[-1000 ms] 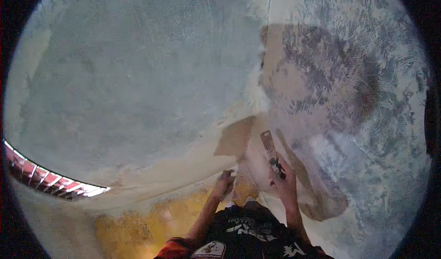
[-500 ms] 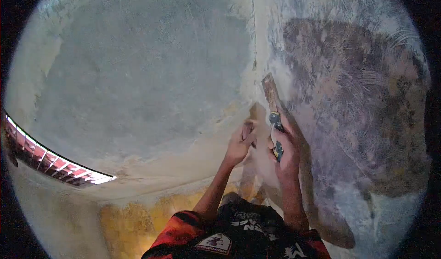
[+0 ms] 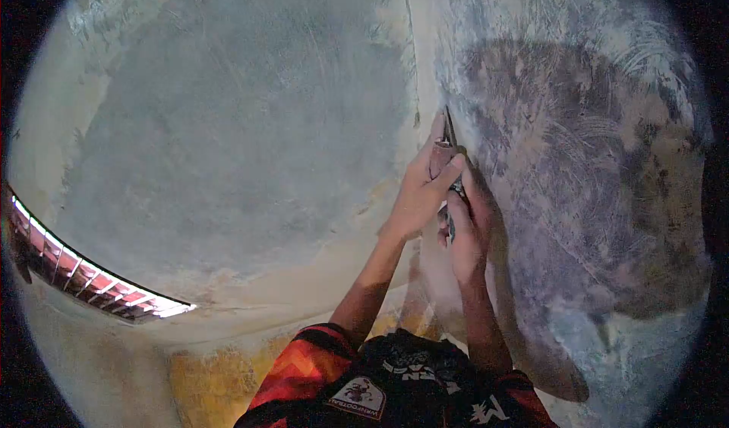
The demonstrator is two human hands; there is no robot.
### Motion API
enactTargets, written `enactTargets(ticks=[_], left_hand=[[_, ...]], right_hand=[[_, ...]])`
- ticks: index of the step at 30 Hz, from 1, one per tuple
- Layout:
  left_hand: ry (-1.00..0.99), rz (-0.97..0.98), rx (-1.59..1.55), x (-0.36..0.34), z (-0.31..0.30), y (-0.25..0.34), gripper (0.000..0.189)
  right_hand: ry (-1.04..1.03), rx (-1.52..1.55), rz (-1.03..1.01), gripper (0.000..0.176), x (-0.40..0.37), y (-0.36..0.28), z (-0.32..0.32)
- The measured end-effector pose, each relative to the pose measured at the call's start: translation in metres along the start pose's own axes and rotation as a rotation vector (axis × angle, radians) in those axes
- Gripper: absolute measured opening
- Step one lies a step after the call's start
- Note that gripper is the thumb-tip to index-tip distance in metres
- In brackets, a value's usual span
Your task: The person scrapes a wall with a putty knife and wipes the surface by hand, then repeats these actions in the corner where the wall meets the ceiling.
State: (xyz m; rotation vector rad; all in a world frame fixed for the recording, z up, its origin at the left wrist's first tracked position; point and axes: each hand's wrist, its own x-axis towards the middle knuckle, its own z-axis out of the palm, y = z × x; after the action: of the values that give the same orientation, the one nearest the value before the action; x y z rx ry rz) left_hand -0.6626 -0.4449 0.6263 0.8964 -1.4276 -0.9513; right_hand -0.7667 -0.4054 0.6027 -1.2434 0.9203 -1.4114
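Observation:
In my right hand is a putty knife with a dark and yellowish handle, its fingers wrapped round the grip. The blade points up and is seen almost edge-on. My left hand has come up against the knife from the left, thumb across the lower blade and fingers stretched along its side. Between that thumb and the fingers is a brownish-pink piece with a curved surface; I cannot tell what it is. Both hands are close in front of the wall corner.
Left of the corner is a grey wall patch with pale edges. The right wall has blotchy, streaked filler and a large shadow. A barred opening lets in light at lower left. Yellowish wall shows below.
My left hand has moved up and right, from beside the putty knife onto its blade. The knife has turned from showing its flat face to nearly edge-on, and my right hand has risen slightly.

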Motion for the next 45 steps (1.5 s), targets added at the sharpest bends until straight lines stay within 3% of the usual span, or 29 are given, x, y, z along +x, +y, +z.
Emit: enactTargets(ticks=[3,5,10,15,18,21,24,27,33,36,39,42,45], left_hand=[[0.063,0.111,0.106,0.009,-0.003,-0.019,0.064],[0.051,0.087,0.093,0.012,-0.005,-0.015,0.063],[0.125,0.234,0.217,0.022,-0.012,-0.013,0.055],[0.126,0.146,0.294,0.020,-0.022,-0.005,0.042],[0.108,-0.039,0.381,0.026,-0.029,0.008,0.034],[0.090,-0.039,0.385,0.019,-0.029,0.013,0.027],[0.207,0.181,0.274,0.028,-0.020,-0.002,0.024],[0.123,0.108,0.297,0.040,-0.038,-0.002,0.023],[0.055,0.030,0.326,0.031,-0.038,0.003,0.018],[0.097,0.021,0.186,0.042,-0.045,-0.005,0.018],[0.127,0.124,0.144,0.029,-0.033,-0.008,0.018],[0.041,-0.055,0.215,0.032,-0.039,0.013,0.020],[0.018,0.006,0.101,0.032,-0.040,0.001,0.023]], right_hand=[[-0.020,0.012,0.029,0.051,0.000,0.003,0.002],[0.041,-0.054,-0.057,0.049,0.005,0.022,0.006],[0.058,-0.372,-0.317,0.049,0.017,0.028,0.010],[0.109,-0.319,-0.524,0.044,0.015,0.025,0.025],[0.117,-0.388,-0.464,0.043,0.022,0.031,0.031],[0.100,-0.341,-0.479,0.044,0.018,0.035,0.029],[0.100,-0.393,-0.474,0.045,0.023,0.027,0.026],[0.071,-0.461,-0.388,0.046,0.031,0.027,0.032],[0.127,-0.406,-0.569,0.050,0.027,0.037,0.033],[0.110,-0.462,-0.457,0.053,0.032,0.030,0.044],[0.149,-0.431,-0.586,0.053,0.026,0.034,0.040],[0.078,-0.400,-0.360,0.055,0.023,0.034,0.035],[0.148,-0.465,-0.415,0.055,0.024,0.031,0.042]])
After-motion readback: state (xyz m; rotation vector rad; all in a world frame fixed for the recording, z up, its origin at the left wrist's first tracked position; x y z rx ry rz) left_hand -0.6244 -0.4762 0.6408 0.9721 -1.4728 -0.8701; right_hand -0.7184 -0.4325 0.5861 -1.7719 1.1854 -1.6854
